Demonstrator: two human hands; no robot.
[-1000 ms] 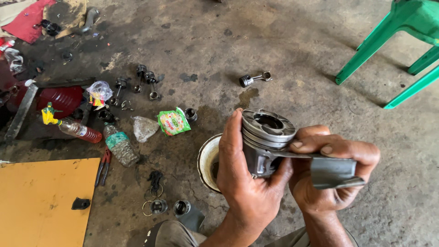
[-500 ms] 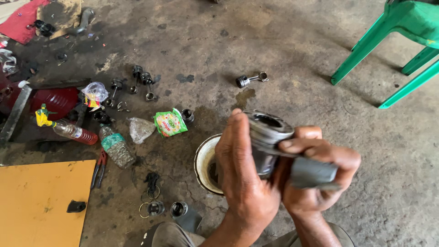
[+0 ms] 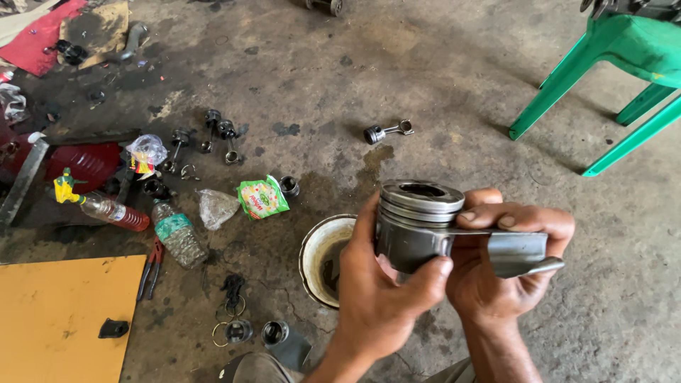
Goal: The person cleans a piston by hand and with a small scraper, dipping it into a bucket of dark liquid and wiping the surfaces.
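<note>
Left hand [image 3: 379,294] curled around a grey piston [image 3: 415,223], right hand [image 3: 507,273] clamped on a metal sleeve [image 3: 518,252] beside it.

two hands [image 3: 383,298], two bottles [image 3: 177,237], one piston [image 3: 418,223].

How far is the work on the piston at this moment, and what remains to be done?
Done, it seems: the piston already carries rings in its top grooves. In hand: the left hand grips the piston while the right hand holds a grey metal sleeve against its side. Left: another piston with rod and several small parts lie loose on the concrete floor.
</note>
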